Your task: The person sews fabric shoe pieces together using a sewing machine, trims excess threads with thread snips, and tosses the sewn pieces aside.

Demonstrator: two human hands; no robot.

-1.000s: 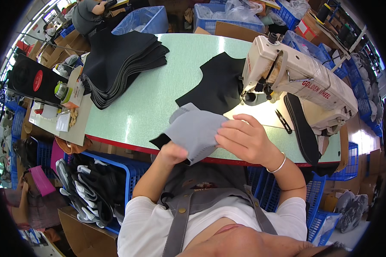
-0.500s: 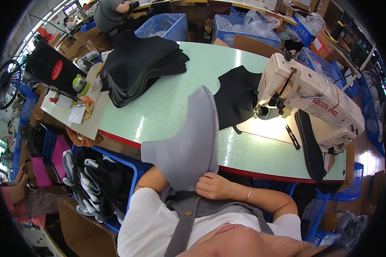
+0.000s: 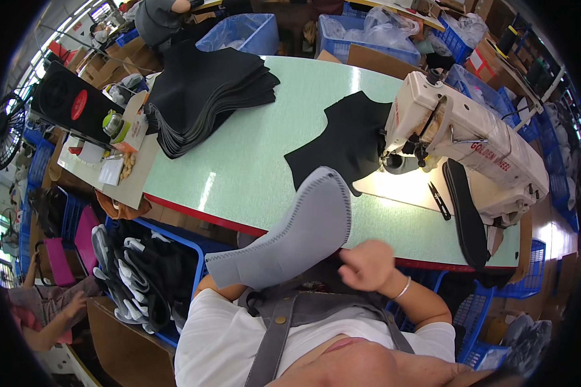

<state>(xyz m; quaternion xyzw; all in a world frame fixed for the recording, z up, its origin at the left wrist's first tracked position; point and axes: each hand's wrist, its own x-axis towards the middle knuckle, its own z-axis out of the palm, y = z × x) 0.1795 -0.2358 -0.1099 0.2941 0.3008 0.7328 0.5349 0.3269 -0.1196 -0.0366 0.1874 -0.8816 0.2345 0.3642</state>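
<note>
The right hand [image 3: 366, 266] is hanging half-curled, too blurred for me to tell its hold, beside the grey bootie [image 3: 297, 238], lower centre, which is hiding the left hand's grip; I'm favouring gentle, even support.

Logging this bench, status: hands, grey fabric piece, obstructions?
Left hand hidden; left arm partly covered by grey boot-shaped fabric piece. Right hand blurred, close beside it, contact unclear. Piece's tip hides part of flat black fabric panel.

The head-worn fisheye looks down (from close by, bending toward its rim) over the worktable [image 3: 239, 161].
</note>
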